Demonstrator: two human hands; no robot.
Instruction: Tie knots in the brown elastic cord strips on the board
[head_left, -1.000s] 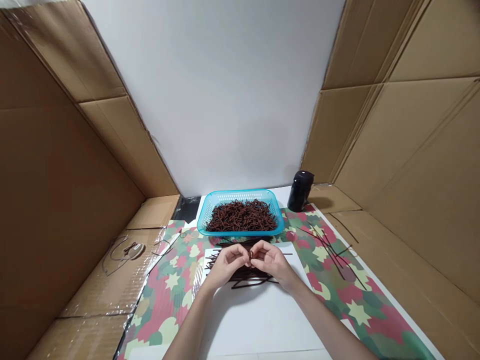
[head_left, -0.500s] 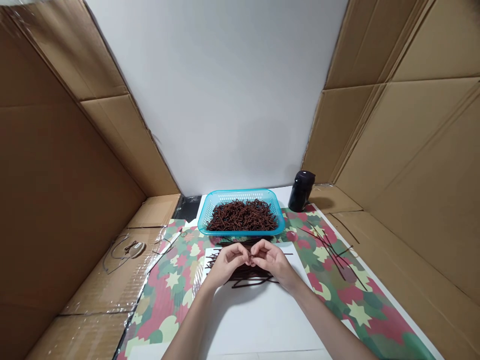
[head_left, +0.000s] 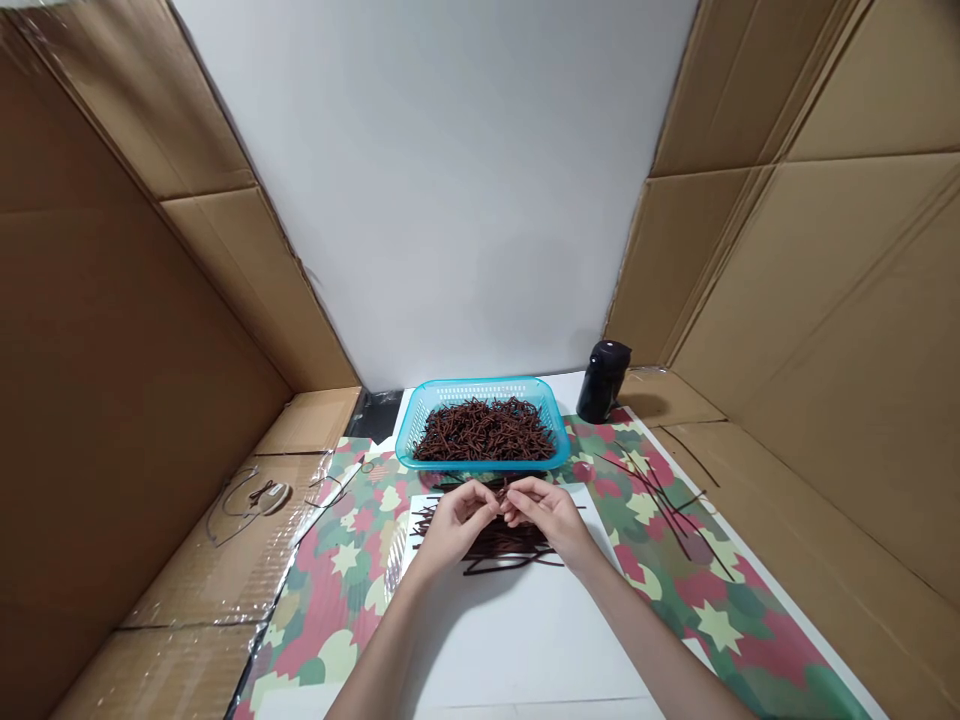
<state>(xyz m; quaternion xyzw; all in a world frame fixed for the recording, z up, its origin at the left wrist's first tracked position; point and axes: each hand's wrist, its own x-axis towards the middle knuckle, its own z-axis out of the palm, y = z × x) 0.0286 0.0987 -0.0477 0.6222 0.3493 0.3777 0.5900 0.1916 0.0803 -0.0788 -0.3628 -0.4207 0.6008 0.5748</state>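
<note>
White sheet [head_left: 517, 640]: one, nearest, lying on the patterned mat [head_left: 330, 590]; both forearms cross it.
Left hand [head_left: 450, 525]: fingers curled, thumb and forefinger pinching one end of a dark strip [head_left: 501, 493].
Right hand [head_left: 551, 515]: fingertips pressed on the other end of that strip, touching the left hand's tips.
Dark strip: one, held just above the pile of strips [head_left: 499, 545]; its shape is too small to tell, possibly bent.
Pile of strips: one heap on the sheet under the hands, partly hidden by them.
Loose strips [head_left: 660, 500]: several, scattered on the mat to the right.
Wire [head_left: 240, 505]: one thin loop on the cardboard floor, left.
Basket [head_left: 409, 425]: one, turquoise, just behind the hands, heaped with brown strips.
Black container [head_left: 602, 381]: one, upright, right of the basket.
Cardboard walls [head_left: 112, 350]: two, either side.
</note>
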